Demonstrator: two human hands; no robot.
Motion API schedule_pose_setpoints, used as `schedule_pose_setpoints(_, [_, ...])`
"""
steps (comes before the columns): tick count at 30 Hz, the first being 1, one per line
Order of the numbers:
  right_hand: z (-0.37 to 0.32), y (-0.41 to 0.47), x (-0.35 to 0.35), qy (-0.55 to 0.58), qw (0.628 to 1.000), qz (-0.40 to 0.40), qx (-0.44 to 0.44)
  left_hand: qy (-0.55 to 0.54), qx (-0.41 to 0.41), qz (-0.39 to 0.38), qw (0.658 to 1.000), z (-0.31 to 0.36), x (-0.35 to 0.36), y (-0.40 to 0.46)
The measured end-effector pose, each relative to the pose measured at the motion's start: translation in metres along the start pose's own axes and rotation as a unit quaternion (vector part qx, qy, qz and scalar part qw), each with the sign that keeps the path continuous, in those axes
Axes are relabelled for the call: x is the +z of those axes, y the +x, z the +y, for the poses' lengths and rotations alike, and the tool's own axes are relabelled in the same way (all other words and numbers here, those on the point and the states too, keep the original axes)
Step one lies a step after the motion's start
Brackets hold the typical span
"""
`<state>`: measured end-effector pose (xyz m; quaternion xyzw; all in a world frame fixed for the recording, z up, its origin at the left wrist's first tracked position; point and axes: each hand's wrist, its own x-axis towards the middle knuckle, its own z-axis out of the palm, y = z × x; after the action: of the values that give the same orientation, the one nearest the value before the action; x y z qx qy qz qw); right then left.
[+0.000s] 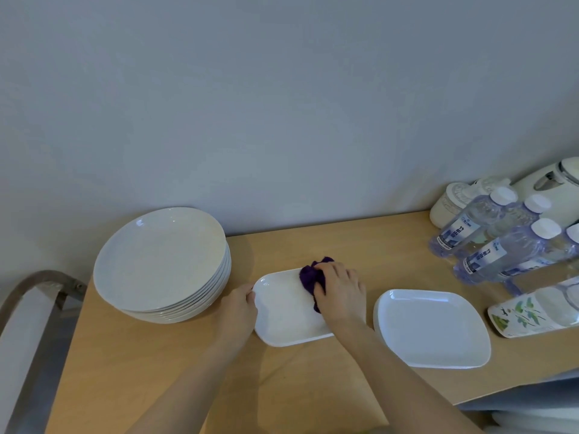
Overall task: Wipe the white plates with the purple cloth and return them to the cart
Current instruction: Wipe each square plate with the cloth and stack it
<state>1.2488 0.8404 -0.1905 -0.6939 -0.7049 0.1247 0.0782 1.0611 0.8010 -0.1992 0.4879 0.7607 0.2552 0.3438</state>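
Note:
A white rectangular plate (pixel 283 311) lies flat in the middle of the wooden cart top (pixel 156 364). My left hand (pixel 239 308) grips its left rim. My right hand (pixel 340 292) presses a crumpled purple cloth (pixel 308 277) onto the plate's far right part. To the right lies a small stack of white rectangular plates (pixel 432 328). On the left stands a stack of several round white plates (pixel 159 258).
Several water bottles (pixel 488 239) crowd the right back corner, with white jars (pixel 454 198) and a kettle (pixel 551 180) behind them. A floral tray (pixel 529 311) sits at the right edge. The cart's metal handle (pixel 34 286) curves at the far left. A grey wall stands behind.

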Motion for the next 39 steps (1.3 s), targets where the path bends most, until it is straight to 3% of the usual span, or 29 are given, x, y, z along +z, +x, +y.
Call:
schedule_pose_setpoints(3, [0.006,-0.003,0.003,-0.01,0.999,0.009,0.03,0.001,-0.003,0.005,1.0,-0.001,0.001,0.001])
schedule_pose_setpoints(9, [-0.014,-0.001,0.007,0.073,0.996,0.0,0.054,-0.011,-0.008,-0.007,1.0,-0.002,0.0,0.004])
schedule_pose_setpoints(17, [-0.039,-0.013,0.011,0.06,0.993,-0.054,-0.081,-0.038,-0.007,-0.037,0.999,-0.004,-0.003,0.006])
schedule_pose_setpoints(23, [-0.046,-0.031,0.011,0.047,0.972,-0.126,-0.194,-0.004,0.01,-0.013,1.0,-0.004,0.0,0.002])
schedule_pose_setpoints(27, [-0.033,-0.045,0.009,0.038,0.958,-0.114,-0.259,0.025,0.014,-0.008,1.0,-0.003,0.002,-0.003])
schedule_pose_setpoints(32, [-0.01,-0.043,0.0,0.02,0.966,-0.103,-0.237,0.011,0.025,-0.024,0.999,-0.002,0.004,-0.008])
schedule_pose_setpoints(39, [0.029,-0.03,-0.01,0.003,0.993,-0.056,-0.101,0.026,0.008,-0.004,1.0,-0.004,0.007,-0.006])
